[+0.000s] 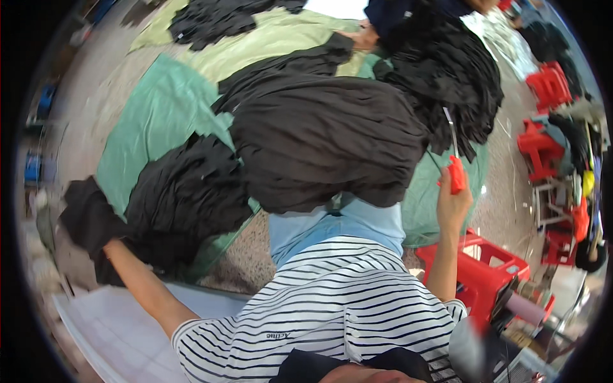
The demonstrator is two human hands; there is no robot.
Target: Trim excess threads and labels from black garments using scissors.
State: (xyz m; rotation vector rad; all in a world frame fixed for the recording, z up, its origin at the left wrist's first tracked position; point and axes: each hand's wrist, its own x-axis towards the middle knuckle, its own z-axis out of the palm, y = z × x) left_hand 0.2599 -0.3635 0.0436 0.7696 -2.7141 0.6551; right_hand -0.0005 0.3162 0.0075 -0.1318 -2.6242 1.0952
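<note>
Two green sheets [159,127] on speckled floor [249,255]

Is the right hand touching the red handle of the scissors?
Touching. The head view shows the right hand closed around the red handle of the scissors, with the metal blades pointing up in front of the black garment.

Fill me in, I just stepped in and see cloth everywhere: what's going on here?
A person in a striped shirt sits with a large piece of black fabric draped over the lap. The right hand holds up red-handled scissors, blades pointing upward beside the cloth. The left hand reaches out to the left into a heap of black cloth pieces lying on a green sheet. Another person's hand rests on fabric at the far side.
</note>
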